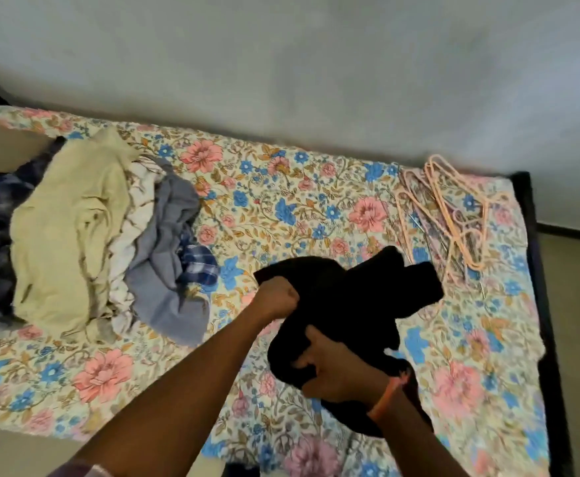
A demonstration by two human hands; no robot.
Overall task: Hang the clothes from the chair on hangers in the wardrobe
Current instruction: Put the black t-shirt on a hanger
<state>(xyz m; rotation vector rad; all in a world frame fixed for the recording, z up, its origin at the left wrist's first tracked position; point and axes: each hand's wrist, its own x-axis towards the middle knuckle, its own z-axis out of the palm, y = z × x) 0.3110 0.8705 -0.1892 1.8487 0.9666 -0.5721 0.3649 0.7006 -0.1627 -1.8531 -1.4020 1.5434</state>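
Here both hands work a black garment (343,304) just above the floral bedspread (281,208), toward the near right part of the bed. The left hand (278,297) is a fist bunched on the cloth's left edge; the right hand (336,366), with an orange band (386,397) at the wrist, has fingers curled into the lower folds.

The likely trouble is the cloth itself. It is dark and crumpled, so the neck or shoulders are hard to find, and it may go onto a hanger twisted or inside out. Its far end hangs just beside the pink hangers (453,215), which lie tangled in a heap near the far right corner; pulling one out could drag others along or snag the garment.

A pile of clothes (109,235), cream, white, grey and blue check, lies along the left edge, well apart from the hangers. Neither wardrobe nor chair is in view, so the carry to the rail cannot be judged. The grey wall (316,63) runs along the far edge.
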